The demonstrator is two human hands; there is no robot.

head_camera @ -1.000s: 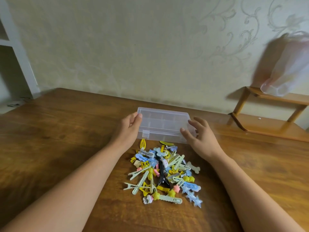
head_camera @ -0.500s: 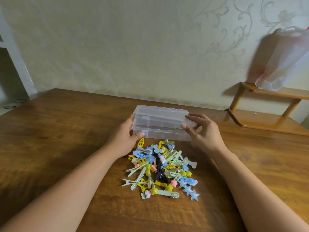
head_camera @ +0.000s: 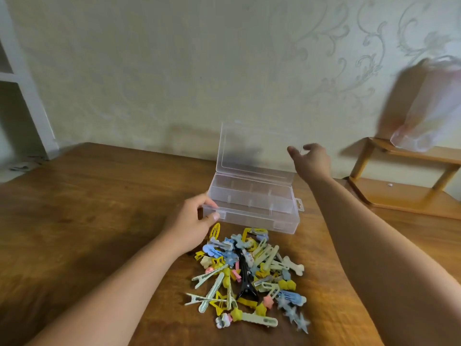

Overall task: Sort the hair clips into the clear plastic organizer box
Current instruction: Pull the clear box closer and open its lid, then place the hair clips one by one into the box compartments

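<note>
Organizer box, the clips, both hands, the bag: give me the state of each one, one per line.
organizer box: open, compartments empty
lid: raised upright
hair clips: heaped on the table, none sorted
left hand: fingers gripping the box's left front corner
right hand: open, at the lid's right edge
plastic bag: on the wooden shelf, blurred

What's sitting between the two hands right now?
In the head view, the open organizer box: left hand grips its corner, right hand at its raised lid.
</note>
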